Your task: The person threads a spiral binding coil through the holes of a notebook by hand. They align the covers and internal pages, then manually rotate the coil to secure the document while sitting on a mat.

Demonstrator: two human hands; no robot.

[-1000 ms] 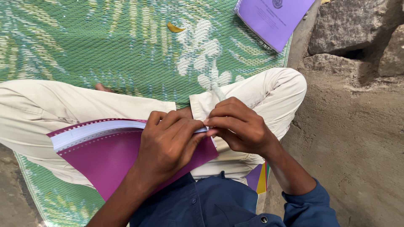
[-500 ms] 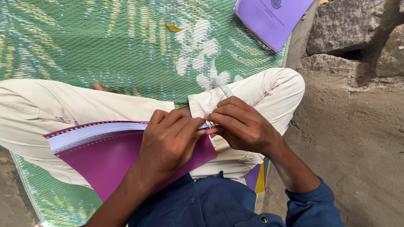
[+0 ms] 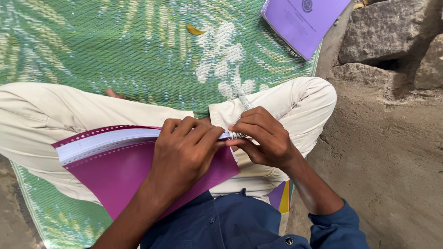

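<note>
A green woven mat (image 3: pixel 138 50) with pale leaf patterns fills the upper and left part of the frame, with bare earth and rough stones (image 3: pixel 392 41) on the right. The person sits cross-legged on it in cream trousers (image 3: pixel 55 115). Across the lap, at centre left, lies a magenta-covered booklet (image 3: pixel 115 170) with punched holes along its top edge and a thick white page stack. The left hand (image 3: pixel 184 157) presses down on the booklet's upper right corner, fingers together. The right hand (image 3: pixel 263 138), just beside it, is pinched on a white spiral binding coil (image 3: pixel 243 102) at that corner. A lilac booklet (image 3: pixel 302 23) lies at upper right; a small yellow leaf (image 3: pixel 194 30) lies on the mat.
</note>
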